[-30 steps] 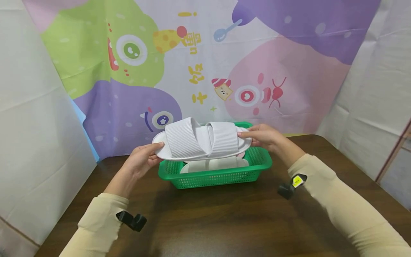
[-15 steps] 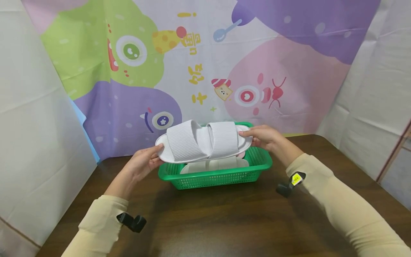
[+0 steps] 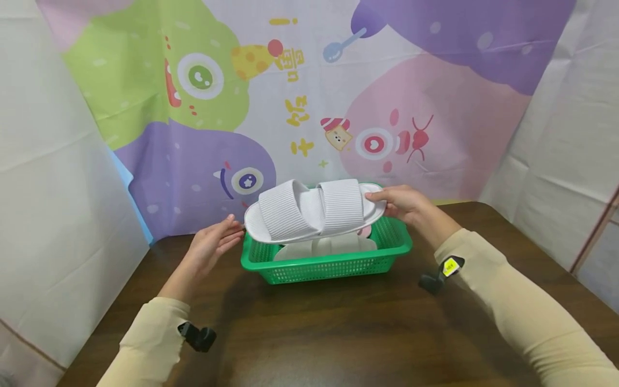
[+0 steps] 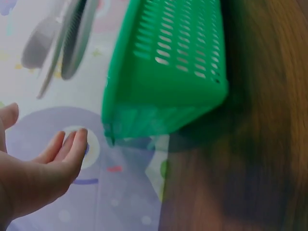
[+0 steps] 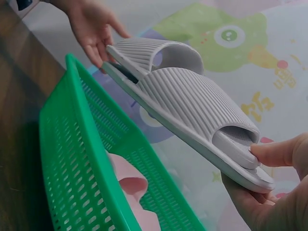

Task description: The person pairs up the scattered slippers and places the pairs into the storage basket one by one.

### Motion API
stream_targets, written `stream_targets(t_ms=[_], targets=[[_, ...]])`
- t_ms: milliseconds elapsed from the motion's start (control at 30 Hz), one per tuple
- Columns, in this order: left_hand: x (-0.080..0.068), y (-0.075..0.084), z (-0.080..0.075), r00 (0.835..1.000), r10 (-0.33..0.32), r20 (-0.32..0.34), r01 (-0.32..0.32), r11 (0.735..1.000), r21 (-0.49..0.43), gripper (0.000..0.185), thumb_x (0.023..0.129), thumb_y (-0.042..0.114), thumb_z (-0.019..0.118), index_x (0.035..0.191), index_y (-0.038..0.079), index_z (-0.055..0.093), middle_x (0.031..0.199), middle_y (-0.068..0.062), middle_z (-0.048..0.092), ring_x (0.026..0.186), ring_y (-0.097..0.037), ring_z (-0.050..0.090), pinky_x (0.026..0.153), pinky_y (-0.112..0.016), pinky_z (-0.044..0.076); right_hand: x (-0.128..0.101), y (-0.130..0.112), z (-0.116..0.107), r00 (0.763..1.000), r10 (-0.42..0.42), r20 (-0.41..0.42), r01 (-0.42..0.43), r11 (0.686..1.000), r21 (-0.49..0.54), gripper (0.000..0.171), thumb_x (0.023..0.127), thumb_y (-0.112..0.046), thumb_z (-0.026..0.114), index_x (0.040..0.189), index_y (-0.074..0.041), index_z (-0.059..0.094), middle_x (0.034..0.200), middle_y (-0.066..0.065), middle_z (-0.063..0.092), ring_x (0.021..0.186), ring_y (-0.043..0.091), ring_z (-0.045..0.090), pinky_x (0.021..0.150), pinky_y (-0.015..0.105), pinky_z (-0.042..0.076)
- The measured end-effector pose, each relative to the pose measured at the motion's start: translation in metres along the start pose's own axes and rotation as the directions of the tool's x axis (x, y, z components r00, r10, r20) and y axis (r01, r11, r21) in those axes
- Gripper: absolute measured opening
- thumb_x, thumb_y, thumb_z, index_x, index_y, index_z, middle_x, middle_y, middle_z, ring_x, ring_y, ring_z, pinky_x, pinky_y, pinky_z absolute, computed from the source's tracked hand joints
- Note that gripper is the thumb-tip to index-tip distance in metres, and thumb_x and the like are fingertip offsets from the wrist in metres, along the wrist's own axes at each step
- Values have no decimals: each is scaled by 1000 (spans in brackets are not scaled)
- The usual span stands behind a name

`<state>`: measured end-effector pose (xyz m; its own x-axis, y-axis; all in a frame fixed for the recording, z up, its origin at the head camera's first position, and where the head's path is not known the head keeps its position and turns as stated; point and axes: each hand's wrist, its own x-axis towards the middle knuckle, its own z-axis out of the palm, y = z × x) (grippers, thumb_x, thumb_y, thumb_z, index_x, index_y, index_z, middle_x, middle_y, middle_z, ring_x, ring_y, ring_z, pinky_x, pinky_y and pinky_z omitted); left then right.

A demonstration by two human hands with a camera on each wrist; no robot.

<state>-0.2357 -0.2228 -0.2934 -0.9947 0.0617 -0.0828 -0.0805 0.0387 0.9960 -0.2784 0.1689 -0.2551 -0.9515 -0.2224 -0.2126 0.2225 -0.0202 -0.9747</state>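
Observation:
A pair of white ribbed slippers (image 3: 313, 212), one tucked into the other, is held above a green basket (image 3: 329, 267). My right hand (image 3: 408, 204) pinches their right end, thumb on top and fingers beneath, as the right wrist view also shows with the slippers (image 5: 187, 101). Just off their left end is my left hand (image 3: 213, 244), its fingers loosely extended and holding nothing. The left wrist view shows a gap between this hand (image 4: 45, 173) and the slippers. Inside the basket lie off-white slippers (image 3: 329, 245) and pink slippers (image 5: 130, 185), partly hidden.
The basket stands on a dark brown wooden table (image 3: 319, 333), near its back edge. A printed cartoon curtain (image 3: 300, 97) hangs right behind. Pale cloth walls (image 3: 48, 188) enclose both sides. Each sleeve carries a small black device (image 3: 197, 336).
My left hand has let go of the slippers' left end and opened beside it. The slippers have shifted slightly right, still held by my right hand.

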Motion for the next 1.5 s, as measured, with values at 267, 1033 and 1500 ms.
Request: stream_targets(t_ms=[267,1033,1500], targets=[[15,-20,-1,990,-29,-138,62,969,237,66,97,36,52,144,-6,34,151,-23,37,137,-33,43,112,-35,38,2,-3,0,999,-11,-37,12,999,36,25,93,-9,59,116,-2,52,76,-9,65,70,6,65,67,19,57],[33,-38,15,979,-155,-134,187,945,269,53,97,22,53,138,-10,43,143,-27,45,116,-29,60,109,-44,42,12,-13,3,993,-37,-113,50,992,113,11,91,-10,62,99,-7,55,68,-8,66,62,5,64,62,17,56],[36,-30,8,944,-329,11,329,944,-26,68,97,14,50,148,-8,11,125,-17,45,77,-4,62,70,-16,54,16,-17,5,990,-9,-143,27,992,123,13,91,-12,62,99,-8,53,68,-8,65,63,5,64,62,17,55]])
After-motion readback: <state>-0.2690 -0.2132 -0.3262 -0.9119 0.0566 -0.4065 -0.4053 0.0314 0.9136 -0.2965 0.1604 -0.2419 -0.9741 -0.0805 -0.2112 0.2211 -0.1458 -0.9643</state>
